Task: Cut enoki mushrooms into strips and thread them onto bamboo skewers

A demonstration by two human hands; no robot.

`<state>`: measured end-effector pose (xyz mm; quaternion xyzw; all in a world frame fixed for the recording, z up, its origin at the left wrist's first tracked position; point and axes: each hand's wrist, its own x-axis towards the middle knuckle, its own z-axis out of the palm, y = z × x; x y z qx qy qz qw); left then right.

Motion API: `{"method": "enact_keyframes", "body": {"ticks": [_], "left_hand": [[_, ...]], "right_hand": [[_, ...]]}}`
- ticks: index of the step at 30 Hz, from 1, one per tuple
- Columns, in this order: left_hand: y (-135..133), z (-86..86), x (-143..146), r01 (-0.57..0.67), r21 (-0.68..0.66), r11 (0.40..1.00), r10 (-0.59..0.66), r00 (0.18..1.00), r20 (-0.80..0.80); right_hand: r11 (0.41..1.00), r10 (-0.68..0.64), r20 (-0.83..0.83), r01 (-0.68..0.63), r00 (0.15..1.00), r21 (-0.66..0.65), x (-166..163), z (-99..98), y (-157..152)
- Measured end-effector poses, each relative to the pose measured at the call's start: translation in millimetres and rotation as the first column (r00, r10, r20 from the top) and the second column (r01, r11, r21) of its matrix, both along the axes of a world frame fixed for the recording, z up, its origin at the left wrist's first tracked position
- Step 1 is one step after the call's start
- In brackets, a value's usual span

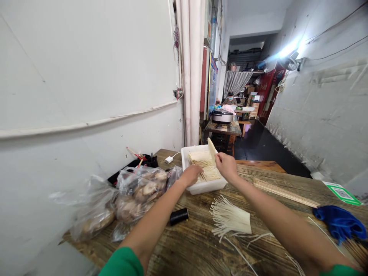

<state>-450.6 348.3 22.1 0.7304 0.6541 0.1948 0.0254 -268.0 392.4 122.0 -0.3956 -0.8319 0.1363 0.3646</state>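
Observation:
A white plastic tub (pixel 205 188) on the wooden table holds pale, flat bunches of enoki mushrooms (pixel 199 156), laid in rows. Over its right side, my right hand (pixel 227 166) is closed on a flat enoki bunch (pixel 212 147), tipped upright. My left hand (pixel 191 175) reaches over the left rim, its fingers pinched around thin brown skewers (pixel 203 175) whose ends point into the tub. In front of the tub, a loose fan of enoki (pixel 231 216) lies on the tabletop, with stray strands beside it.
Clear plastic bags of brown mushrooms (pixel 143 191) crowd the left, near a black cylinder (pixel 178 216). Long bamboo skewers (pixel 284 191) and a blue cloth (pixel 339 222) lie right, below a green-edged code card (pixel 342 192). A white charger (pixel 169 159) sits behind. Another person (pixel 230 100) sits far back.

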Motion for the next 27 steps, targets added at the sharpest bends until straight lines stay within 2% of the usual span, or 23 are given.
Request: {"method": "enact_keyframes", "body": {"ticks": [4, 8, 18, 22, 27], "left_hand": [[-6.4, -1.0, 0.6, -0.147, -0.001, 0.989, 0.147, 0.987, 0.063], [-8.8, -0.8, 2.1, -0.190, -0.023, 0.981, 0.192, 0.976, 0.102], [-9.3, -0.7, 3.6, -0.251, -0.004, 0.968, 0.249, 0.956, 0.154], [-10.3, 1.4, 5.0, -0.278, -0.019, 0.960, 0.278, 0.950, 0.142], [-13.9, 6.7, 7.0, -0.261, -0.056, 0.964, 0.266, 0.956, 0.125]], "right_hand": [[0.999, -0.044, 0.105, 0.041, 0.993, 0.030, -16.0, -13.9, 6.9], [0.997, -0.052, 0.164, 0.043, 0.985, 0.062, -13.9, -16.6, 14.1], [0.993, -0.074, 0.242, 0.049, 0.967, 0.106, -9.3, -5.0, 27.8], [0.994, -0.041, 0.242, 0.016, 0.969, 0.106, -26.2, -0.4, 28.8], [0.992, 0.073, 0.168, -0.089, 0.983, 0.089, -58.6, 18.4, 29.4]]}}
